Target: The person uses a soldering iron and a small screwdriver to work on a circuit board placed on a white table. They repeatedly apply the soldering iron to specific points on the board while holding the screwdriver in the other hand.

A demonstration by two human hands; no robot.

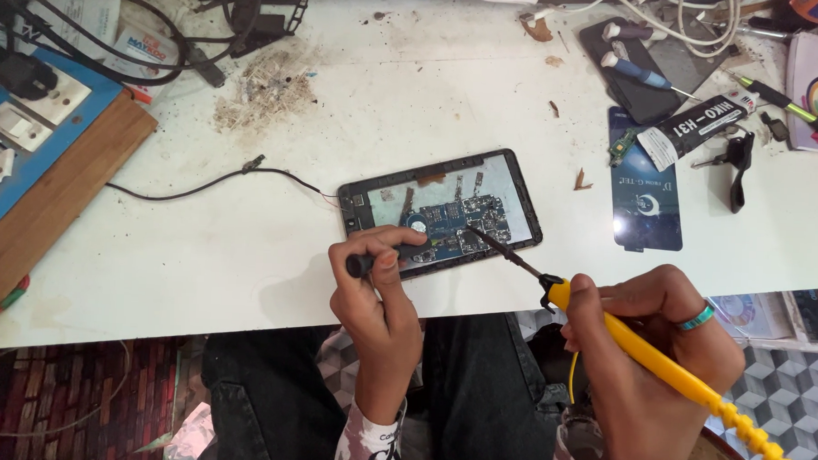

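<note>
Right hand (650, 343) is clamped on a yellow soldering iron (658, 361), tip on the opened tablet (441, 213); left hand (375, 297) grips a black tool (381, 256) near it

White table (245, 242): opened tablet (441, 213), glue tube (698, 127), debris (264, 89).

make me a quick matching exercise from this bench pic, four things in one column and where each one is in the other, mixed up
Things:
1. yellow soldering iron
2. opened tablet
3. black glue tube
4. wooden switch board

Places:
A. far left side of the white table
B. in the right hand
C. upper right, among the tools
D. middle of the table, under the left hand

Pairs: 1-B, 2-D, 3-C, 4-A
</note>
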